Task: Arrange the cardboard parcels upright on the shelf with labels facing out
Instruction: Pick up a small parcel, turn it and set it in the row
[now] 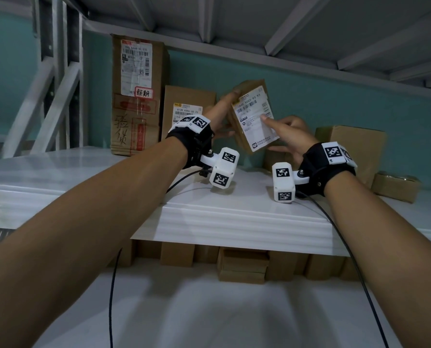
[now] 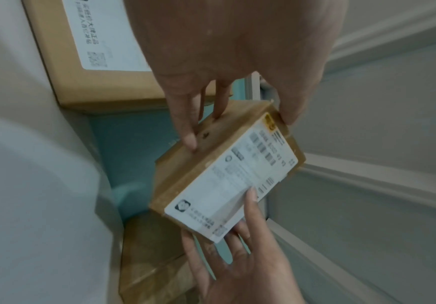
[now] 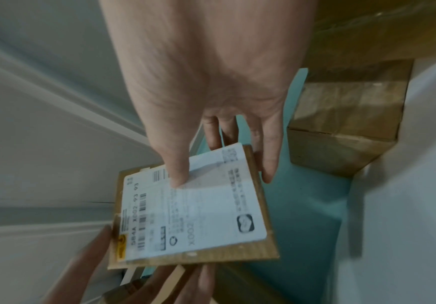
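A small cardboard parcel (image 1: 253, 116) with a white label is held in the air, tilted, above the white shelf (image 1: 234, 212); its label faces me. My left hand (image 1: 228, 114) grips its left side, with fingers on the brown side face (image 2: 191, 142) and the thumb at the top corner. My right hand (image 1: 277, 134) pinches the lower right edge, thumb on the label (image 3: 178, 174) and fingers behind. To the left, a tall parcel (image 1: 136, 96) and a medium parcel (image 1: 186, 109) stand upright against the back wall, labels facing out.
Two more brown parcels (image 1: 352, 146) (image 1: 395, 185) sit on the shelf to the right, with no label showing. Several boxes (image 1: 242, 264) line the shelf below. A shelf board runs close overhead, and metal uprights stand at the far left.
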